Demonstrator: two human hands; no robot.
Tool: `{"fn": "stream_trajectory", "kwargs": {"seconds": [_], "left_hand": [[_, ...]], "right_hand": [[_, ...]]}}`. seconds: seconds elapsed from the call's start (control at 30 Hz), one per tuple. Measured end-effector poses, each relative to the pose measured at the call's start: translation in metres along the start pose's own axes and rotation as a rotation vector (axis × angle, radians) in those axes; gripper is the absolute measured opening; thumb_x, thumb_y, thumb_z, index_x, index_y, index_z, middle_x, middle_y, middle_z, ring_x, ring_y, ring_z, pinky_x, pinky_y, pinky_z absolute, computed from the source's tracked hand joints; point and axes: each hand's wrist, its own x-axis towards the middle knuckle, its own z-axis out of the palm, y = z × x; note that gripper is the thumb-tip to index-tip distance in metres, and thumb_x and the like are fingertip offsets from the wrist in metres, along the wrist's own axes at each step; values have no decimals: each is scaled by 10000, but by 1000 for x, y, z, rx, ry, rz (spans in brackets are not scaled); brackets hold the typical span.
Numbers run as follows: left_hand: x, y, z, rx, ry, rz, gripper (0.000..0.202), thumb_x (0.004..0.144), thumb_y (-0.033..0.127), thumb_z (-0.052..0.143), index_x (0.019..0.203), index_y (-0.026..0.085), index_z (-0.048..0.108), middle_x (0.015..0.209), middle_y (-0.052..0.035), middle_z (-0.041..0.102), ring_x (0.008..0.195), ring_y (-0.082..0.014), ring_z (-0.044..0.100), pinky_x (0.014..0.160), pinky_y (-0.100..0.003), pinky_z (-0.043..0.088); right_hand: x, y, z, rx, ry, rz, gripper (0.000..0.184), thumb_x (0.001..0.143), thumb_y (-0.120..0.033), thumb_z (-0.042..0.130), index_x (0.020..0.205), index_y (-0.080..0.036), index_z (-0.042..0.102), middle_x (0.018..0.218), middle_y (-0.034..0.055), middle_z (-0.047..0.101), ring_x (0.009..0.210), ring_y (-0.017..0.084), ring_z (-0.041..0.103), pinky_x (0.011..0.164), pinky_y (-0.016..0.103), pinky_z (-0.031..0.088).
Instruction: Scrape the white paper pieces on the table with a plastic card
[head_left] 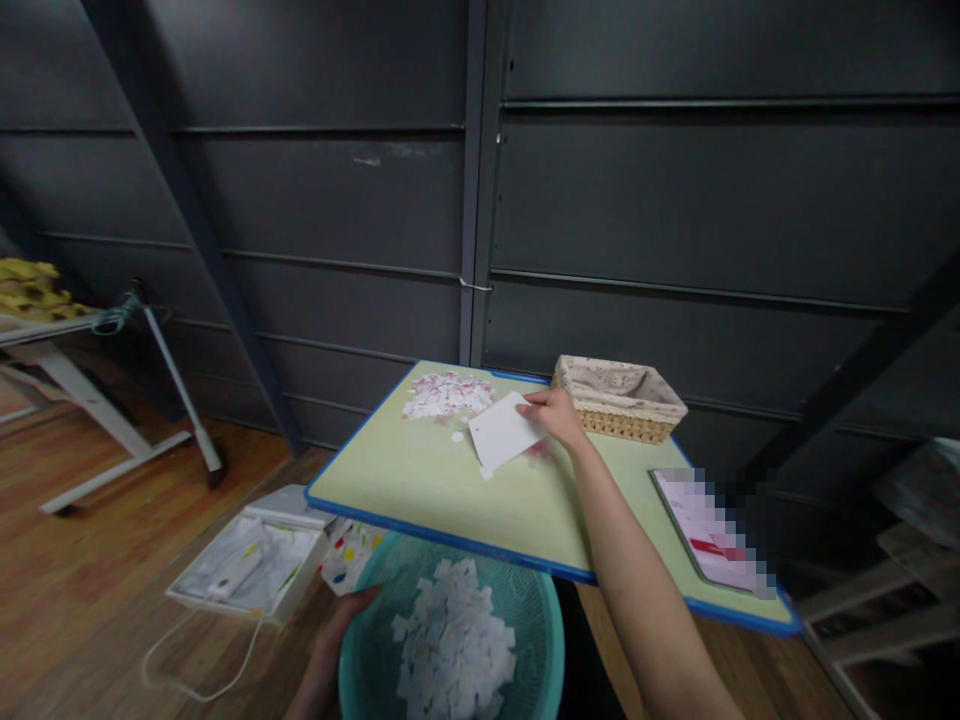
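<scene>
My right hand (553,412) is closed on a flat white card (506,432) with a small hole near one corner, held just over the table. Beside the card's far left side lies a spread pile of small white and pink paper pieces (450,394), with a few loose bits close to the card. My left hand (346,625) grips the rim of a turquoise plastic basket (551,640) below the table's front edge. Many white paper scraps (454,640) fill the basket's bottom.
The pale yellow table (405,490) has a blue edge. A cloth-lined wicker basket (622,424) stands at its back right, a tablet (705,535) nearer on the right. An open white box (247,565) with a cord sits on the floor at left. A dark panelled wall (360,200) rises behind.
</scene>
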Motion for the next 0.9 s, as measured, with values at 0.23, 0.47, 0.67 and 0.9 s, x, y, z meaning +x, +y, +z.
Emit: {"fn": "stream_trajectory", "kwargs": {"seconds": [0.23,0.47,0.67,0.9], "left_hand": [[2,2,1,-34,-48,-54,585,691,263,704,1230,105,544,713,-66,781,783,-303,730,673,-394,584],[2,0,0,-3,-21,-3,474,702,216,682,1153,96,596,684,-67,775,791,-306,729,666,-395,584],[7,-3,-4,12,-22,22,485,720,189,664,1188,104,568,783,-86,787,768,-290,733,699,-399,579],[1,-1,-1,-14,-43,-40,515,718,198,672,1209,99,555,712,-66,779,730,-287,734,670,-398,579]], "right_hand": [[-7,-13,5,334,-201,3,347,595,-392,682,735,-78,723,548,13,576,487,97,415,455,223,265],[-7,-11,6,352,-216,41,382,581,-397,712,773,-67,727,572,18,587,502,98,434,464,221,282],[-9,-16,13,371,-261,23,404,580,-448,720,740,-77,711,550,-2,555,495,90,411,465,220,262],[-10,-15,17,384,-311,-13,401,593,-481,721,701,-95,696,555,-11,536,507,87,398,473,223,244]]}}
